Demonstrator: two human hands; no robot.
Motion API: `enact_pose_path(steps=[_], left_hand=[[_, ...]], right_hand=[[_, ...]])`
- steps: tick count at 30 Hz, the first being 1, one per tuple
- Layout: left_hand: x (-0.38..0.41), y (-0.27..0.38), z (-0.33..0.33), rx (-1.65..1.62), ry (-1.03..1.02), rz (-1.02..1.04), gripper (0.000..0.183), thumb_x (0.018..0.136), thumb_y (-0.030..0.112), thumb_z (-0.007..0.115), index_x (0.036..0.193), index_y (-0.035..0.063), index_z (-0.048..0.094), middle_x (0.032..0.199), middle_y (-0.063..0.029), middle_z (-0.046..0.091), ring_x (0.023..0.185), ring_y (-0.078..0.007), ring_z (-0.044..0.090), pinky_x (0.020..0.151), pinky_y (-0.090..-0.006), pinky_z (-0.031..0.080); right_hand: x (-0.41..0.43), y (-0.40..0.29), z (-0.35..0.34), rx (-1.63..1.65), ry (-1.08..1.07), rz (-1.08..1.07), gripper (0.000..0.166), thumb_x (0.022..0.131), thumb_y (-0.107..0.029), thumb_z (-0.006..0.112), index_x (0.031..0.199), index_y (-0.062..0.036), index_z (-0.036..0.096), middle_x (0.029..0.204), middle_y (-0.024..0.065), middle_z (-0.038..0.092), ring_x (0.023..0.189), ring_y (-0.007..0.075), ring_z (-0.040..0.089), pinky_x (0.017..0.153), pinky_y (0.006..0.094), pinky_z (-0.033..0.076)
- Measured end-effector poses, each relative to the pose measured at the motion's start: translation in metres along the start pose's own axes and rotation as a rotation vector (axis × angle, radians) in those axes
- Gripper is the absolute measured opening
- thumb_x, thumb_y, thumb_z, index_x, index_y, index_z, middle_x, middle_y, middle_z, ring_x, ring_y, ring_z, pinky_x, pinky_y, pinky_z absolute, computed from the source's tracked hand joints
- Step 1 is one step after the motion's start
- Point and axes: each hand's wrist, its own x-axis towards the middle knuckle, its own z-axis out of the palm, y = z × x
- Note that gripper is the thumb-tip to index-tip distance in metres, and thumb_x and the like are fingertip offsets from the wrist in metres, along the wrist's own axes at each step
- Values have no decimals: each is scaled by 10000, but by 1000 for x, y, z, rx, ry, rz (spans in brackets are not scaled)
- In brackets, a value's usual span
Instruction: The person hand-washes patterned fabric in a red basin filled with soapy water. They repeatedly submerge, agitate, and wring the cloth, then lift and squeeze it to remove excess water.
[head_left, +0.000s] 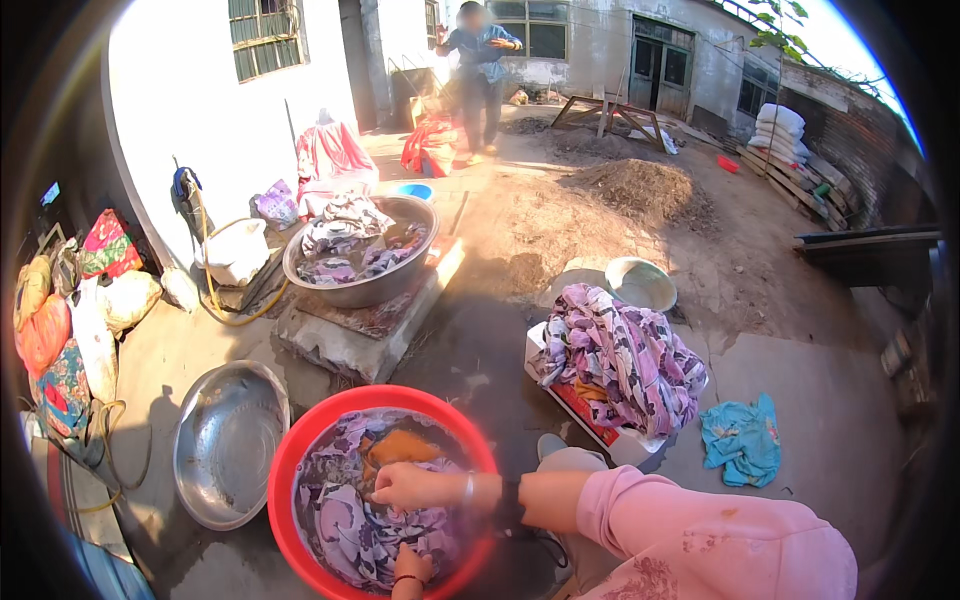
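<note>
A red plastic basin (281, 480) holds water, a wet pink-and-grey patterned cloth (345, 517) and an orange-brown cloth (405, 447). My left hand (413, 564) grips the patterned cloth near the basin's lower edge, its fingertips partly hidden. Over the middle of the basin is my right hand (399, 486), its fingers bent close above the patterned cloth; whether they pinch any fabric cannot be seen. To the right, a heap of similar patterned fabric (622, 360) lies on a white and red box. A turquoise garment (741, 439) rests on the ground beside it.
An empty metal basin (231, 450) stands at the left. Behind it, a large metal basin (364, 296) with wet cloth sits on a stone slab (337, 346). A pale basin (640, 283) is beyond the fabric heap. Another person (480, 67) stands farther back.
</note>
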Motion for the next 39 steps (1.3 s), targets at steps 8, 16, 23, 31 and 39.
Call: enact_pose_path(steps=[8,16,23,31,39], left_hand=[[-7,17,7,251,22,-14,359,835,357,652,1063,89,725,1127,-205,679,1093,-373,634,942,-444,505],[2,3,-1,-74,224,-16,290,893,304,626,1055,69,681,994,-228,684,1024,-404,633,874,-462,499],[-17,39,-37,-613,494,269,153,904,135,612,866,-11,587,791,-154,630,722,-265,589,711,-382,486],[-65,56,-128,-1053,580,415,155,981,103,523,845,37,559,794,17,541,734,-74,460,673,-238,413],[-93,40,-172,-1348,629,479,185,1018,136,496,842,83,512,790,42,501,727,-44,424,675,-210,384]], right_hand=[[3,10,-5,-130,55,-110,209,851,-198,681,878,4,634,667,107,662,540,186,646,499,347,517],[0,6,4,-284,31,-147,206,808,-200,691,848,-1,656,768,170,694,758,288,692,690,407,533],[-9,-6,9,-573,59,-98,296,848,-168,621,1093,-2,644,1046,222,683,1021,361,656,889,435,501],[10,26,15,-659,-26,-274,528,803,-78,675,1305,11,536,1156,246,620,1084,391,606,932,435,490],[19,14,29,-333,-196,-337,450,984,-336,519,1339,-59,524,1146,173,660,1072,299,635,912,387,499]])
